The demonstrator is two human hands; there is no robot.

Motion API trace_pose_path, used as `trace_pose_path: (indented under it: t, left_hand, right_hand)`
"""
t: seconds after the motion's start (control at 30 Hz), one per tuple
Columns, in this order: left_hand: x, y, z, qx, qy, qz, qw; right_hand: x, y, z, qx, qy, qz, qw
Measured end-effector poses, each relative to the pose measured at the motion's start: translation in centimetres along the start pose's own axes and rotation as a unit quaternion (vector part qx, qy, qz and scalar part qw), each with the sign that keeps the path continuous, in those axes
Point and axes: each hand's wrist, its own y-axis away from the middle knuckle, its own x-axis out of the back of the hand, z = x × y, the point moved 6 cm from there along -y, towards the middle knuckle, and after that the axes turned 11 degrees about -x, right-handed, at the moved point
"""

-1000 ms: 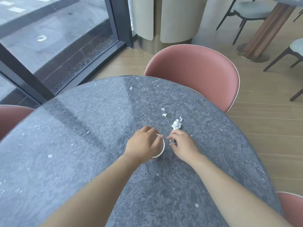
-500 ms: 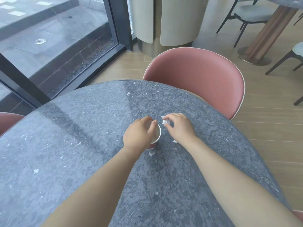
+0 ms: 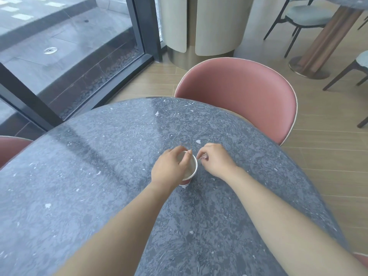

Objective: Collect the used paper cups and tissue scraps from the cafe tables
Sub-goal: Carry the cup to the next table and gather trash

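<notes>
— Listing item one: paper cup (image 3: 191, 169), white inside, red at the base, standing upright on the grey table (image 3: 99, 176). Where does it sit against the hands?

— Under and just right of the left hand (image 3: 170, 169), whose fingers curl over the near-left of the rim and grip it. The cup's mouth faces up, its axis vertical.

— Item two, the right hand (image 3: 214, 160)?

— Just to the right of the cup, apart from the rim by a sliver. Thumb and forefinger are pressed together at the tips, pointing left toward the cup's mouth. Something small and pale seems pinched there, probably a tissue scrap; too small to be sure.

— So the deciding relation?

— The cup's opening lies directly left of the right fingertips and slightly lower. A short leftward carry, then a release over the mouth, would likely drop the scrap inside.

— Anything else catalogued?

— Pale flecks on the table beyond the hands; whether tissue or stone pattern, I cannot tell. One pink chair (image 3: 239, 100) beyond the table's far edge.
</notes>
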Motion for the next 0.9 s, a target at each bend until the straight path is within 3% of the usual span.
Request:
trace_pose_path:
  t: [0.1,0.2,0.27,0.43,0.7,0.9]
  left_hand:
    - [-0.1,1.8,0.5,-0.017,0.043,-0.028,0.999]
    - [1.2,3.4,1.1,-0.027,0.150,0.020,0.988]
    - [2.2,4.0,1.3,-0.045,0.133,0.040,0.989]
    - [2.8,5.4,1.3,-0.066,0.075,-0.016,0.995]
    - [1.2,6.0,2.2,-0.139,-0.010,-0.088,0.986]
    - [-0.1,4.4,3.0,-0.137,-0.006,-0.041,0.990]
  right_hand:
    - [2.3,1.9,-0.6,0.007,-0.079,0.072,0.994]
    - [4.3,4.4,-2.5,0.044,-0.153,0.109,0.981]
    - [4.7,6.0,-3.9,0.068,-0.184,0.102,0.975]
    - [3.5,7.9,-4.9,0.074,-0.162,0.026,0.984]
    - [4.8,8.4,-2.4,0.063,-0.214,0.085,0.971]
    - [4.5,6.4,3.0,0.012,-0.134,0.099,0.986]
